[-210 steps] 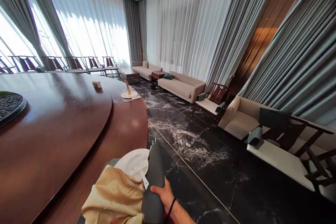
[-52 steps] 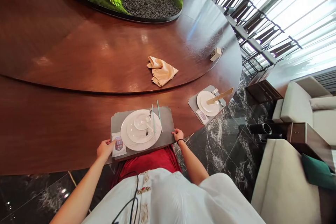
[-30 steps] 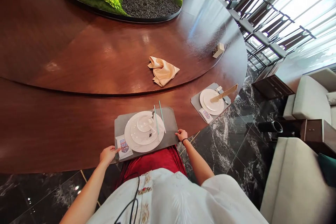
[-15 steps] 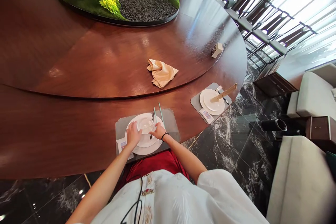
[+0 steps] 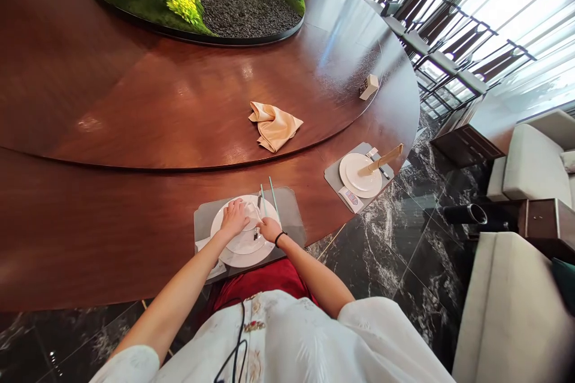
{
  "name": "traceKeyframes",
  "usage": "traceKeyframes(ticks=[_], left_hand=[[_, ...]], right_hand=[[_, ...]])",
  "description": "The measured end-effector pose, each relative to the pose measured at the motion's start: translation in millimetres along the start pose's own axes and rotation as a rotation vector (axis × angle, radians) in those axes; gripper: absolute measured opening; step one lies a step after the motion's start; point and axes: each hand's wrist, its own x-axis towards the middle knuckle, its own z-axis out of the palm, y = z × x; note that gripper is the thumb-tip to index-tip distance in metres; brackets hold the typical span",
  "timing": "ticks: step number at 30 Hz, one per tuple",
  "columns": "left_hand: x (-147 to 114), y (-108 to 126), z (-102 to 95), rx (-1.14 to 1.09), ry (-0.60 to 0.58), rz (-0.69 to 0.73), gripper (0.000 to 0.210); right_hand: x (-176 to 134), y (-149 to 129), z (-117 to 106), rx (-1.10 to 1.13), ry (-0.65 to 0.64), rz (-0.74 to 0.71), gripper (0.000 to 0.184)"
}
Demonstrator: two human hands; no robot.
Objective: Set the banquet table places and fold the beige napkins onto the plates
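A stack of white plates (image 5: 245, 256) sits on a grey placemat (image 5: 293, 215) in front of me, with a small white dish (image 5: 253, 213) on top. My left hand (image 5: 235, 218) lies over the dish's left side, fingers stretched out and covering part of it. At the dish's right edge my right hand (image 5: 269, 230) is closed, thumb and fingers together by a small white piece that I cannot make out. Green chopsticks (image 5: 274, 194) lie just beyond the right hand. Dark slim utensils (image 5: 259, 198) show between the hands. A white packet (image 5: 217, 270) rests at the lower left, partly behind my left arm.
A folded peach napkin (image 5: 275, 125) lies on the raised round turntable (image 5: 179, 125). To the right is another setting with plates (image 5: 353, 185) and an upright folded napkin (image 5: 381, 160). A planted centrepiece (image 5: 247, 12) stands farther back. Chairs (image 5: 458, 48) line the window.
My left hand has moved up and right, from the dish's left edge to over it. My right hand stays at the right edge, fingers more closed. The view has shifted slightly.
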Motion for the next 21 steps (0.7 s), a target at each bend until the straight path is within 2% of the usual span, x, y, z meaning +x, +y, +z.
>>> traceKeyframes(ticks=[3,6,8,10,13,15,18,21], left_hand=[[-2,-6,3.0,-0.055,0.048,-0.018,0.03],[-4,-12,3.8,-0.176,0.112,-0.076,0.031],[-5,-15,1.6,-0.306,0.167,-0.159,0.032],[-9,-20,-2.4,-0.473,0.198,-0.301,0.032],[-17,-26,-7.0,-0.657,0.189,-0.536,0.037],[-23,-29,-5.9,-0.71,0.165,-0.637,0.038],[-28,-26,3.0,-0.804,0.124,-0.712,0.031],[-29,-20,14.9,-0.908,0.108,-0.75,0.024]], right_hand=[[-14,-1,-11,0.058,-0.023,0.025,0.021],[-28,3,-21,0.182,-0.049,-0.012,0.021],[-33,9,-24,0.214,-0.01,-0.031,0.024],[-33,16,-24,0.185,0.076,-0.038,0.03],[-20,22,-19,0.066,0.246,-0.012,0.026],[-3,21,-13,0.021,0.33,-0.006,0.028],[28,15,-6,0.031,0.393,-0.022,0.037],[52,9,-3,0.043,0.41,-0.007,0.023]])
